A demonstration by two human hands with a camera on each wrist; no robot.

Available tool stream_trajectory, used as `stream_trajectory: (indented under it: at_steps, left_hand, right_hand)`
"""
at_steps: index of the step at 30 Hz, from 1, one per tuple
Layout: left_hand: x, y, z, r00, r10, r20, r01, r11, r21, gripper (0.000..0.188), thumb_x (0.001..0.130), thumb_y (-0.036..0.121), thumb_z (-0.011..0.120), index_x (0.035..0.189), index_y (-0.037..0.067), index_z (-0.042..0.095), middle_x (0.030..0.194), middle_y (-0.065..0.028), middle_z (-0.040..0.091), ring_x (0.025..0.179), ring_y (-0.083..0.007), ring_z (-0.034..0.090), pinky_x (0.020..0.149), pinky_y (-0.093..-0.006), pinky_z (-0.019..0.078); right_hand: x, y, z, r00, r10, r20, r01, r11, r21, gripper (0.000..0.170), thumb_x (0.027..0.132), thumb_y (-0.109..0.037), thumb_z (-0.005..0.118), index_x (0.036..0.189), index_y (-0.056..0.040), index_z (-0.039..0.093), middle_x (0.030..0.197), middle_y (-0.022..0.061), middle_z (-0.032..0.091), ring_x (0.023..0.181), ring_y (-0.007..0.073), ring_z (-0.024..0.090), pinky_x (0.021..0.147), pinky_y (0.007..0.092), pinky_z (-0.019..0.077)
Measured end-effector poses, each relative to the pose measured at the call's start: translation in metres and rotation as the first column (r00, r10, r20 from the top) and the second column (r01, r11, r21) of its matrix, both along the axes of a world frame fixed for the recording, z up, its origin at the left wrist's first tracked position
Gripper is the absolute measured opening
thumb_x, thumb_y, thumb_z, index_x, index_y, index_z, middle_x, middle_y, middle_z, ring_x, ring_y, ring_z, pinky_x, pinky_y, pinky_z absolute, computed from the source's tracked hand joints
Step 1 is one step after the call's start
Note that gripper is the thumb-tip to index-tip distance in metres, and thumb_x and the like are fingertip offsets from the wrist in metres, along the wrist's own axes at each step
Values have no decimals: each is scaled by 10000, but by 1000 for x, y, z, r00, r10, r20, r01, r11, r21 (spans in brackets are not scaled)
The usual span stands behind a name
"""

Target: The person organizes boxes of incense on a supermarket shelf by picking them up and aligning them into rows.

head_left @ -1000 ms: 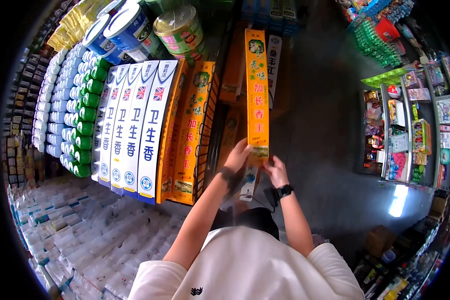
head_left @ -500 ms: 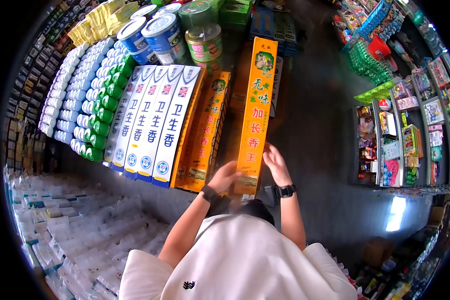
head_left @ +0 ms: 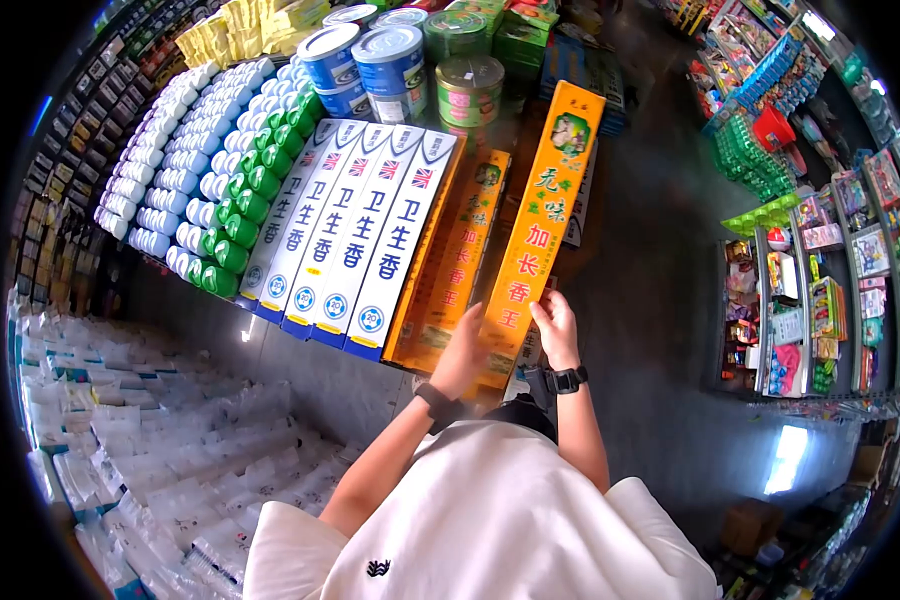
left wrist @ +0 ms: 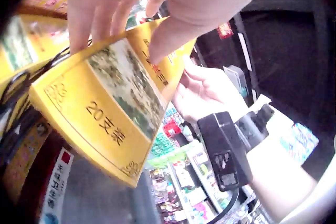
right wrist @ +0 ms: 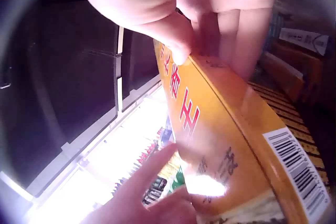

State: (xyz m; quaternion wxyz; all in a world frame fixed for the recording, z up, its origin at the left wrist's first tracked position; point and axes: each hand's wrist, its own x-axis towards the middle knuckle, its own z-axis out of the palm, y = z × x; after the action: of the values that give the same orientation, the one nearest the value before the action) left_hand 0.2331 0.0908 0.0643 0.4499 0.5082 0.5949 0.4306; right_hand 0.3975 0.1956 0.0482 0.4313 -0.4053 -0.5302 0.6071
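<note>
A long orange-yellow incense box [head_left: 545, 225] with red and green lettering stands tilted, its top leaning right in the head view. My right hand [head_left: 558, 328] pinches its right edge, thumb on the lettered face and fingers behind. Lower down on the opposite edge is my left hand [head_left: 458, 358], blurred. In the left wrist view, the left thumb [left wrist: 160, 45] lies over the box's picture panel [left wrist: 126, 87], with the fingers across the far edge. A barcode [right wrist: 298, 169] shows on the box's side in the right wrist view.
Left of the held box, a rack holds similar orange boxes [head_left: 460, 250] and white-and-blue incense boxes [head_left: 390, 255]. Green-capped rolls [head_left: 240, 225] and blue cans [head_left: 390, 70] stand beyond. Plastic-wrapped packs [head_left: 190, 430] fill the lower left. Shelves of goods [head_left: 820, 290] line the right.
The head view has swung so the rack sits farther right in it. The held box has tilted further right and come nearer the racked boxes. My right hand keeps its hold.
</note>
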Motion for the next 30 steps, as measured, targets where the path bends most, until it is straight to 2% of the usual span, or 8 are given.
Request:
stream_trajectory:
  at_steps: [2, 3, 7, 11, 14, 18, 23, 30]
  left_hand:
    - [5, -1, 29, 955, 9, -295, 43, 985, 167, 772, 771, 107, 692, 1386, 99, 226, 1252, -222, 404, 1146, -333, 462, 934, -377, 415]
    - [6, -2, 34, 960, -45, -276, 77, 991, 106, 922, 688, 172, 769, 1398, 95, 186, 1317, -253, 296, 1203, -406, 367, 992, -412, 365]
    - [3, -1, 28, 910, 50, -411, 31, 982, 189, 964, 671, 181, 777, 1403, 87, 156, 1304, -244, 323, 1204, -384, 383, 1002, -376, 354]
    - [-17, 0, 14, 984, -148, 101, 132, 980, 150, 818, 734, 27, 577, 1418, 72, 131, 1314, -186, 378, 1235, -275, 401, 1005, -382, 348]
    - [-33, -8, 16, 645, -189, 740, 268, 963, 12, 754, 782, 31, 518, 1424, 70, 125, 1325, -176, 390, 1214, -273, 446, 1001, -384, 359]
    - [-51, -11, -1, 600, -159, 784, 391, 913, -114, 618, 850, 76, 486, 1406, 57, 217, 1304, -143, 441, 1189, -254, 473, 983, -376, 387]
    - [-60, -14, 3, 892, -169, 420, 282, 933, -223, 522, 868, 229, 572, 1313, 37, 379, 1125, -81, 566, 959, -153, 561, 788, -278, 461]
    - [-59, -18, -4, 995, 33, 94, -11, 975, -223, 351, 852, 183, 608, 1127, -9, 503, 1010, -149, 578, 918, -242, 580, 800, -303, 455]
  right_hand:
    - [-8, -7, 9, 999, -47, -20, 48, 998, 34, 270, 885, -74, 571, 1109, 29, 460, 1041, 100, 593, 940, 140, 575, 824, 256, 458]
    - [-13, -11, 16, 997, -53, -60, 55, 998, 34, 270, 883, -73, 577, 1102, 22, 452, 1034, 96, 590, 937, 139, 574, 824, 255, 459]
    - [-25, -21, 28, 995, 24, -101, -12, 993, 116, 285, 878, -96, 598, 1088, -9, 425, 1007, 81, 576, 915, 131, 571, 836, 256, 463]
    - [-24, -27, 27, 980, 133, -151, -136, 991, -12, 343, 905, -186, 571, 1180, -23, 445, 1126, 58, 534, 1009, 129, 527, 901, 270, 427]
    - [-29, -27, 22, 972, 142, -187, -157, 985, -68, 405, 925, -224, 533, 1253, -9, 427, 1221, 51, 498, 1096, 146, 487, 952, 288, 389]
    - [-27, -25, 16, 904, 209, -374, -302, 930, -210, 432, 914, -176, 544, 1272, 27, 413, 1232, 76, 514, 1112, 161, 497, 948, 279, 388]
    - [-31, -27, 13, 945, 154, -288, -246, 917, -314, 397, 892, -135, 574, 1232, 19, 441, 1117, 93, 578, 999, 148, 569, 867, 263, 451]
    - [-46, -26, 18, 978, 122, -171, -174, 926, -334, 316, 893, -143, 570, 1146, -14, 431, 1069, 88, 578, 922, 133, 590, 773, 280, 504]
